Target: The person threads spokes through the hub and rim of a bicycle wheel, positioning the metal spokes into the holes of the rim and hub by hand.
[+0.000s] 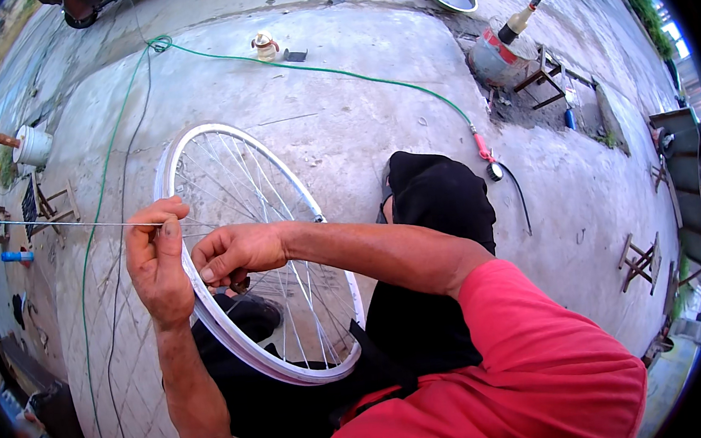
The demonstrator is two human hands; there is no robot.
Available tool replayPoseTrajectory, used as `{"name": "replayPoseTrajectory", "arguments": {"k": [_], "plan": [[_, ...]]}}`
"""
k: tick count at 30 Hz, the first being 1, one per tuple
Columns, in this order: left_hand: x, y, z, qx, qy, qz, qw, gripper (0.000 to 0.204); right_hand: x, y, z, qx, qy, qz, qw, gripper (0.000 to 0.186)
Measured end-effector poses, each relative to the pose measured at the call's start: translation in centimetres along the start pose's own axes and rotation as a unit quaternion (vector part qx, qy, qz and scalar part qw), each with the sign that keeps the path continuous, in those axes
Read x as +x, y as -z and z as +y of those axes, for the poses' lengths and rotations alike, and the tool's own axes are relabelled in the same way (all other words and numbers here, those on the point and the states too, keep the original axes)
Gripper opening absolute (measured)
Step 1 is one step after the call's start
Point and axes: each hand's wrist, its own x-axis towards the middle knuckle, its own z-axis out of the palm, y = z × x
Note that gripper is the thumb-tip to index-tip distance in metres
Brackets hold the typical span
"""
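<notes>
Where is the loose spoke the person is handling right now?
In the head view, the thin spoke runs out to the person's left from the left hand, which pinches its end just above the white wheel rim, beside the right hand.

Single head-worn fisheye, steeply downward, close above the lap and concrete ground [342, 128].

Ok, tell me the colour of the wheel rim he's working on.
White, with silver metal spokes. The wheel rim shows best in the head view, the only one here.

White spoked bicycle rim [193, 137], upright across the lap; thin loose spoke [67, 224] level at its left edge
</notes>
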Motion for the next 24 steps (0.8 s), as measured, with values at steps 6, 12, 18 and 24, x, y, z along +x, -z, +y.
{"name": "replayPoseTrajectory", "arguments": {"k": [6,12,18,24], "plan": [[0.0,0.0,0.0,-0.002,-0.006,-0.001,1.0,0.01,-0.3,-0.4,-0.6,0.026,-0.029,0.025,0.999,0.016],[0.1,-0.2,0.1,-0.002,-0.011,-0.001,1.0,0.01,-0.1,0.2,-0.1,0.0,-0.006,0.001,1.0,0.017],[0.1,-0.1,0.0,0.006,-0.008,-0.002,1.0,0.01,-0.6,-0.8,-0.9,0.012,-0.005,0.033,0.999,0.018],[0.0,0.0,0.1,0.012,-0.014,-0.007,1.0,0.011,-0.4,-0.3,-0.4,-0.024,-0.021,0.027,0.999,0.017]]}}
